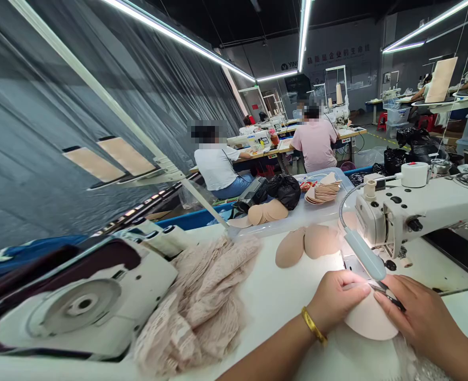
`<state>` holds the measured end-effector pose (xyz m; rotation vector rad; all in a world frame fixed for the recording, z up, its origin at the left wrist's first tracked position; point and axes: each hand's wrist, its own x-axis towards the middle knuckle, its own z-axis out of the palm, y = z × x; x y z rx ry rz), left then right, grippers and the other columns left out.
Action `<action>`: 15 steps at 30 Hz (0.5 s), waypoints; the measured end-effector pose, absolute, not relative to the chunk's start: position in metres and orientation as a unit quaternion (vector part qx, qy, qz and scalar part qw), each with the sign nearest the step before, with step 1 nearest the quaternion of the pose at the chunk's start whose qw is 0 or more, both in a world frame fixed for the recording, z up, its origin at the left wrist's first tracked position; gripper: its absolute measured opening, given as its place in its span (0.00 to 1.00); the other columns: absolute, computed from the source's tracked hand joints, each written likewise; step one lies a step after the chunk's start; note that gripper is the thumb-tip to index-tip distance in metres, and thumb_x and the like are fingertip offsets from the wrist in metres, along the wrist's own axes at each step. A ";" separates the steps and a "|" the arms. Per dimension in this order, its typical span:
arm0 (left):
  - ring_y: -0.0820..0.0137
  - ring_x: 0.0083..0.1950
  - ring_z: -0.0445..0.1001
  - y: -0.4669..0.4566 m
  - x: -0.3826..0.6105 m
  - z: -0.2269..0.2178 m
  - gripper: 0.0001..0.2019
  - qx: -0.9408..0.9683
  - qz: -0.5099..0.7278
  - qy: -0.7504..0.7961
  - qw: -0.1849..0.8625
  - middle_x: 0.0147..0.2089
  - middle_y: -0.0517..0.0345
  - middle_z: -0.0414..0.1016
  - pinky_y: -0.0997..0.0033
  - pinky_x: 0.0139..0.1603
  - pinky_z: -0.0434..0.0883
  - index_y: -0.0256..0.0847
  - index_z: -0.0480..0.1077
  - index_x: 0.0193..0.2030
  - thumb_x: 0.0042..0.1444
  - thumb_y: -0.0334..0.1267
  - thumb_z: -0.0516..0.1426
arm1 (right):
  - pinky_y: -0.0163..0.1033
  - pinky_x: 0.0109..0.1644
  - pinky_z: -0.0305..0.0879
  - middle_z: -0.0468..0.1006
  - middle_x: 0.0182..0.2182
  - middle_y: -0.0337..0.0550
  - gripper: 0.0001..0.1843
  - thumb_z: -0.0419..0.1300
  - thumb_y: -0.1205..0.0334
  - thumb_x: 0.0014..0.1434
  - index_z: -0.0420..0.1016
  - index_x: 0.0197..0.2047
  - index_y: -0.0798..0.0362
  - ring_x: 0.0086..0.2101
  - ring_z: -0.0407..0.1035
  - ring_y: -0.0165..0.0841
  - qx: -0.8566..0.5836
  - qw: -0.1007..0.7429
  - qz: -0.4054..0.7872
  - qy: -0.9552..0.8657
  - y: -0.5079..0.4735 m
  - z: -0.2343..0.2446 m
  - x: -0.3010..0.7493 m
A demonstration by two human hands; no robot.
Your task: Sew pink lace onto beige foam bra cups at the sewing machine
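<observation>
The left hand (341,296) pinches the top edge of a beige pad (372,320), with its thumb and first finger close together. The fingers of the right hand (422,312) are curled around small snips (395,300) with a dark handle; I cannot tell if the blades are open. The pad is over the bench (263,296), right in front of the sewing machine (436,209) and under the bright lamp (365,255). To do this bit well, it helps to hold the pad still and keep it smooth, so its edge does not fold. The left thumb is very near the snips, so it should stay out of the way of the tips. Small, slow snips are best, as a big one could nick the soft pad. It is good to stay in the light. The two other pads (290,248) and the lacy cloth (206,296) should stay out of the way on the left.
</observation>
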<state>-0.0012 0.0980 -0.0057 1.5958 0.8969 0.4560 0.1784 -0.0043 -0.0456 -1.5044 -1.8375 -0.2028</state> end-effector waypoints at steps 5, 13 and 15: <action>0.67 0.37 0.70 0.096 -0.001 -0.008 0.10 0.729 0.230 0.371 0.528 0.31 0.59 0.73 0.71 0.39 0.66 0.39 0.78 0.26 0.51 0.42 0.61 | 0.38 0.31 0.63 0.75 0.29 0.37 0.11 0.49 0.56 0.76 0.71 0.53 0.49 0.27 0.71 0.34 -0.581 0.372 -0.086 -0.718 -0.004 -0.045 0.178; 0.68 0.36 0.70 0.095 0.000 -0.009 0.10 0.731 0.230 0.372 0.524 0.31 0.59 0.72 0.72 0.39 0.67 0.40 0.79 0.26 0.52 0.42 0.61 | 0.38 0.31 0.63 0.77 0.30 0.40 0.13 0.49 0.56 0.77 0.72 0.52 0.50 0.28 0.73 0.34 -0.578 0.381 -0.102 -0.714 -0.004 -0.045 0.176; 0.67 0.38 0.72 0.095 0.000 -0.009 0.10 0.721 0.225 0.368 0.543 0.33 0.58 0.74 0.71 0.41 0.68 0.40 0.81 0.28 0.52 0.43 0.62 | 0.39 0.32 0.64 0.78 0.31 0.40 0.12 0.49 0.56 0.77 0.72 0.52 0.51 0.29 0.73 0.34 -0.578 0.384 -0.107 -0.712 -0.003 -0.046 0.176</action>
